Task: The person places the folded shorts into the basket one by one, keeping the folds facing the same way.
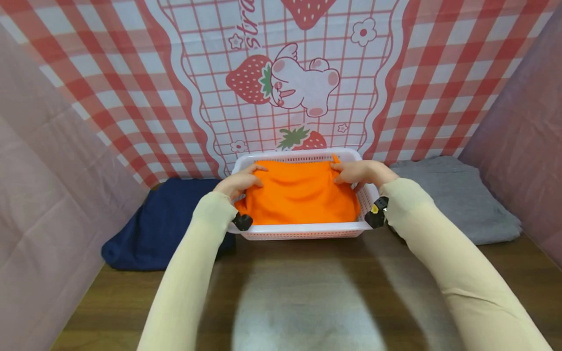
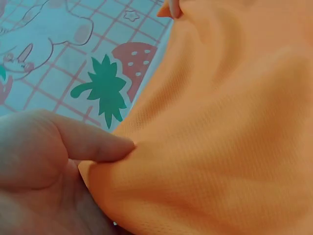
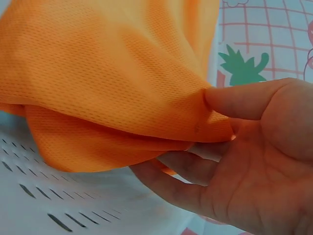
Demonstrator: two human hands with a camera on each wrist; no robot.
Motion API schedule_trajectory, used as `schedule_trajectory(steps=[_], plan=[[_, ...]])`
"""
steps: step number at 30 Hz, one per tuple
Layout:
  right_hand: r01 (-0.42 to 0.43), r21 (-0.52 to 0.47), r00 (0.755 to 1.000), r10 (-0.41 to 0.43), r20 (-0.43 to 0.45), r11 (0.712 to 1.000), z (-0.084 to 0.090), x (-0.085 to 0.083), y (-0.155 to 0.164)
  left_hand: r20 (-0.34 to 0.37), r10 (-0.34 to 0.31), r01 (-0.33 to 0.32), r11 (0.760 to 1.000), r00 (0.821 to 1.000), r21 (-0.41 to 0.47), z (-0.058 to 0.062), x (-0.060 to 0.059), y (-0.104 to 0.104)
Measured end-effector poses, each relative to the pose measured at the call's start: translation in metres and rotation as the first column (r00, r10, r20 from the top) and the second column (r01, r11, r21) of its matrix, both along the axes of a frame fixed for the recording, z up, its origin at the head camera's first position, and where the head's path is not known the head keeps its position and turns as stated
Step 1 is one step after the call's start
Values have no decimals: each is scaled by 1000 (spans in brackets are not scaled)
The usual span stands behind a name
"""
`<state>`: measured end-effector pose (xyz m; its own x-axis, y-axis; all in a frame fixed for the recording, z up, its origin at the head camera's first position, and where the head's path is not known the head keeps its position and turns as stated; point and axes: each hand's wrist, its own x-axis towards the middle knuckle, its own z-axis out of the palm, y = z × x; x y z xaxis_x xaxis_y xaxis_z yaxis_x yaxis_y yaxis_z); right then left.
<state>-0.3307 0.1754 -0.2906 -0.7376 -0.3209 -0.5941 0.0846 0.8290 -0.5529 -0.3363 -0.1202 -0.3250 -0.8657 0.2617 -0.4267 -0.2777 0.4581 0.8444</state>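
An orange mesh cloth (image 1: pixel 303 195), folded in layers, lies in a white plastic basket (image 1: pixel 303 235) with slotted walls. At the cloth's left far corner my left hand (image 1: pixel 239 183) pinches the fabric, the thumb on top in the left wrist view; its other fingers are mostly hidden under the cloth. My right hand (image 1: pixel 362 173) grips the opposite corner. In the right wrist view, that hand's thumb presses from above while its fingers (image 3: pixel 190 169) reach beneath the folded layers.
Left of the basket lies a folded navy cloth (image 1: pixel 162 224) on the wooden table (image 1: pixel 307 302). A folded grey cloth (image 1: pixel 461 200) lies to the right. Behind the basket hangs a red-checked strawberry curtain (image 1: pixel 303 87), with pink drapes (image 1: pixel 52 170) at both sides.
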Motion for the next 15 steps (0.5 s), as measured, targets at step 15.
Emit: schedule_trajectory(steps=[15], plan=[[7,-12,996,-8,-84,1000,-12,-8,-6,-1,94,-94,996,996,-9,-13,-6,4]])
